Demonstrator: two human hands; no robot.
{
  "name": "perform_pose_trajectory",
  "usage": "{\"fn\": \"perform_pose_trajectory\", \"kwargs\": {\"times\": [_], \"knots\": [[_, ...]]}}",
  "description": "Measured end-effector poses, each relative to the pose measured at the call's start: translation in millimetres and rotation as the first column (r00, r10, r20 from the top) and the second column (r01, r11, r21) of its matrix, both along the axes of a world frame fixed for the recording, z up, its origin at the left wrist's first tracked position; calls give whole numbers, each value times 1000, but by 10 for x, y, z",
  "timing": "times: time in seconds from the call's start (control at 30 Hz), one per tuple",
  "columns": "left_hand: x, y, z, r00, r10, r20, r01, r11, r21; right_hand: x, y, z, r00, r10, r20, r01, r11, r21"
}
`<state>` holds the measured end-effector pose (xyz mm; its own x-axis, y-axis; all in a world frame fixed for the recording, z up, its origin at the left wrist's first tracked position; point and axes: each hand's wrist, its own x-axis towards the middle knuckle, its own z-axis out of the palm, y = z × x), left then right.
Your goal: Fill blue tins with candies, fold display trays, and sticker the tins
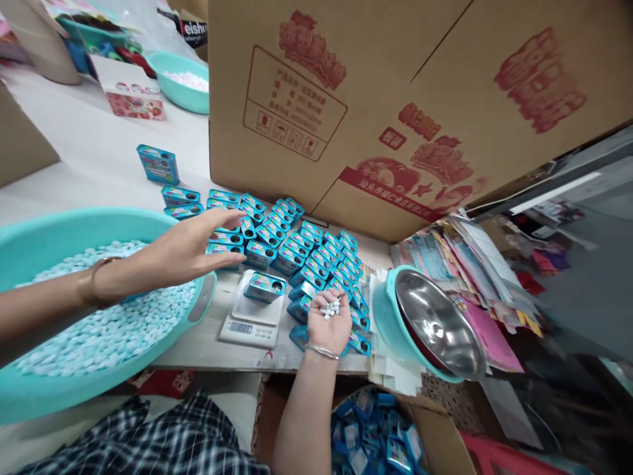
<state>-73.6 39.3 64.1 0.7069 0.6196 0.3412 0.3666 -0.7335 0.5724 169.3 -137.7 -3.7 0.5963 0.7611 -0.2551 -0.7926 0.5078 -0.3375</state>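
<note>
My left hand (182, 254) reaches over the rim of a turquoise basin (30, 396) of pale blue and white candies (143, 336). Its thumb and fingers are apart with nothing between them, near the closest blue candy boxes (260, 254). My right hand (329, 333) is palm up, its fingers curled around a few small white and pale blue candies (331, 307). Between the hands, one blue box (266, 286) stands on a white digital scale (252, 330); the digits are too blurred to read surely. Each box has a round hole in its top.
A large cardboard carton (316, 145) walls off the back of the table. Nested bowls, a steel one (440, 323) uppermost, stand right. Below the table edge, an open carton (440, 429) holds more blue packs. A smaller candy bowl (182, 99) sits far left.
</note>
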Motion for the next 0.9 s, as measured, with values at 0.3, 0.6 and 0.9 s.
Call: {"fn": "perform_pose_trajectory", "kwargs": {"times": [0.3, 0.6, 0.9], "knots": [[-70, -70, -297, 989, -124, -85, 122, 992, -35, -27, 56, 29, 999, 24, 21, -24, 1000, -16], [291, -266, -444, 955, -246, -166, 243, 969, -41, -119, 105, 54, 999, -12, 43, 15, 997, -78], [618, -452, -381, 953, -253, -168, 258, 966, 10, -282, 377, 96, 993, 9, 122, 7, 992, -129]]}}
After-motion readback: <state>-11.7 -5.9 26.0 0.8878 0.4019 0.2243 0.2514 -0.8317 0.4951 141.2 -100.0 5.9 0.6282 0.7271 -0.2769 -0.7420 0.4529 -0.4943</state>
